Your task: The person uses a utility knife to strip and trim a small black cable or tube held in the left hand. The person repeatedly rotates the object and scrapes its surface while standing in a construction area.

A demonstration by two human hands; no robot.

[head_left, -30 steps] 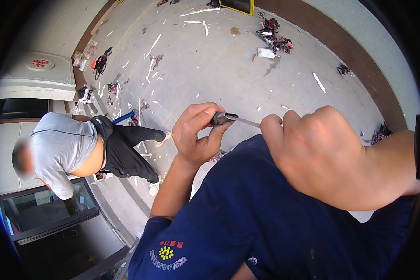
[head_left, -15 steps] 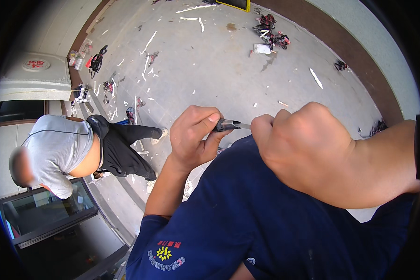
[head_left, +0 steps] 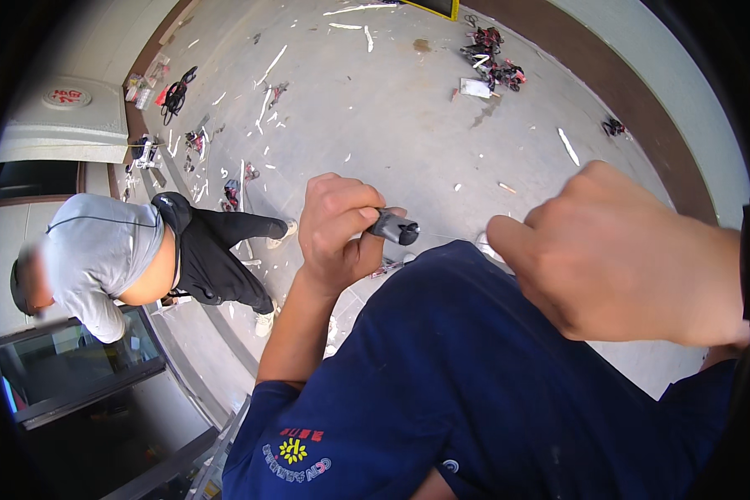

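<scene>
My left hand [head_left: 339, 225] is raised at the middle of the view, its fingers and thumb closed around a short dark grey cylinder [head_left: 393, 227]. The cylinder's near end is black and notched, and it points down to the right. To the right, apart from the cylinder, my right hand [head_left: 592, 250] is curled into a fist, slightly smeared by motion. Whatever it may hold is hidden behind its fingers. Dark blue cloth [head_left: 442, 358] of my clothing fills the space below both hands.
At left a person in a grey shirt [head_left: 108, 242] bends over beside a dark-framed glass panel [head_left: 83, 371]. White strips [head_left: 568, 147] and scraps lie scattered on the grey floor. Bundles of black and red cable-like items [head_left: 496, 62] sit at the far right; a black coil [head_left: 175, 96] lies far left.
My right hand has moved right, away from the cylinder. The thin pale strip between the hands no longer shows. The cylinder has tilted, exposing its notched end.
</scene>
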